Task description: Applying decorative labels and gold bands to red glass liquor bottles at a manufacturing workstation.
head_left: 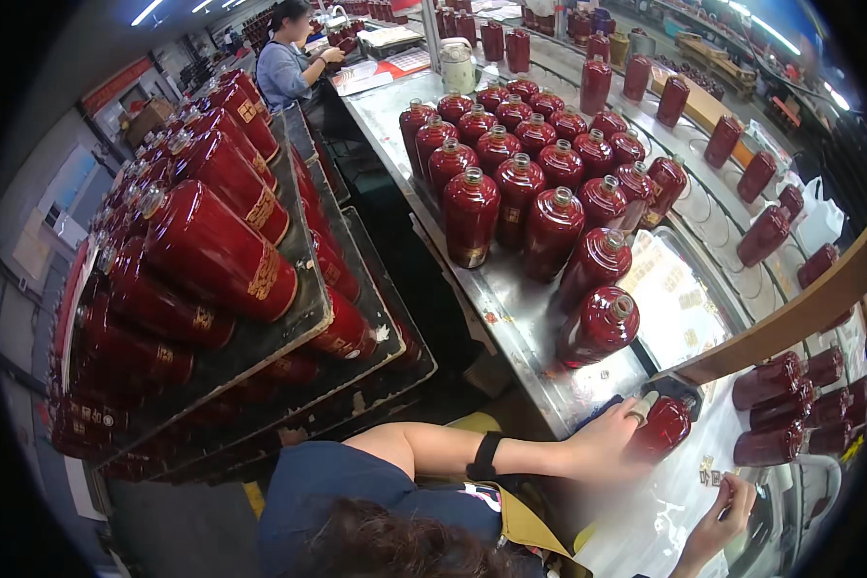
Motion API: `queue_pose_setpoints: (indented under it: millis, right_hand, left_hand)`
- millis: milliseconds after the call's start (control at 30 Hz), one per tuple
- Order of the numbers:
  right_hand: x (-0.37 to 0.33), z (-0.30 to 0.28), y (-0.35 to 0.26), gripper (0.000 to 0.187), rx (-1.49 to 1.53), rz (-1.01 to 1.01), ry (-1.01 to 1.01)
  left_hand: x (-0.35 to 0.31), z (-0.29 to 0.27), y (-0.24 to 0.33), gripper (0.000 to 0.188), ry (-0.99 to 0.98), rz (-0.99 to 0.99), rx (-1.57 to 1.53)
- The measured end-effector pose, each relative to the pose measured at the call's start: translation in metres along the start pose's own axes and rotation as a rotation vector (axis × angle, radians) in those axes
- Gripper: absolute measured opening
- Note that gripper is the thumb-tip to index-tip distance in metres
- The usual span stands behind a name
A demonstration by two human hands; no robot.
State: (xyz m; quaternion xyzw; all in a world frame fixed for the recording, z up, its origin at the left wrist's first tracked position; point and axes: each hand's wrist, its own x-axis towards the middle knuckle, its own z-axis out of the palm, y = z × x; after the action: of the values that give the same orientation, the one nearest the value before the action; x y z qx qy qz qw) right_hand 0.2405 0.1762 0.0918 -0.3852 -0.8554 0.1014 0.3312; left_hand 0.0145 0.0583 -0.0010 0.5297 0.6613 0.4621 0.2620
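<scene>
At the hands, glossy, rounded red bottle

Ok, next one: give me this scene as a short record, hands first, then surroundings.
Left hand: against a glossy red bottle
Right hand: small label at its fingertips
Work surface: metal table, with upright red bottles grouped ahead
Label sheets: beyond the hands, beside the grouped bottles
Left side: dark trays in tiers, loaded with red bottles
Right side: curved wooden board
Background: another person in light blue

Glossy red bottle, small label
</scene>
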Motion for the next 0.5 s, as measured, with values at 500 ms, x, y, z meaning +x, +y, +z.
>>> queue_pose_setpoints:
  millis: [500]
  right_hand:
    - [0.005,-0.012,-0.050,0.009,-0.035,-0.038,-0.023]
  left_hand:
    - [0.005,-0.002,0.008,0.076,-0.110,-0.087,-0.051]
